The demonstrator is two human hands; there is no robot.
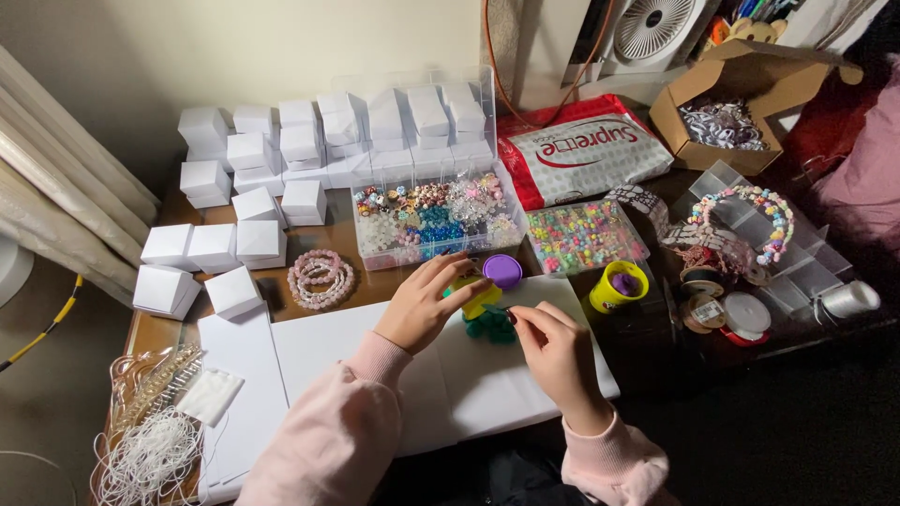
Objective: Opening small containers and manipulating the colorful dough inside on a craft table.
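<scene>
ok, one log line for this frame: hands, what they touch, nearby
left hand: on yellow tub | right hand: pinching green beads | nearby: purple lid, bead organizer box, pink bracelets

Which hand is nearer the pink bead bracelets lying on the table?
Left. The left hand is just right of the pink bracelets; the right hand is farther right, beyond it.

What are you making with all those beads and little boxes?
A person in pink sleeves sits at a crowded table. The left hand rests by a small yellow tub and its purple lid, and the right hand pinches something tiny over green beads. Beyond lie an open bead organiser, pink bracelets and white boxes.
</scene>
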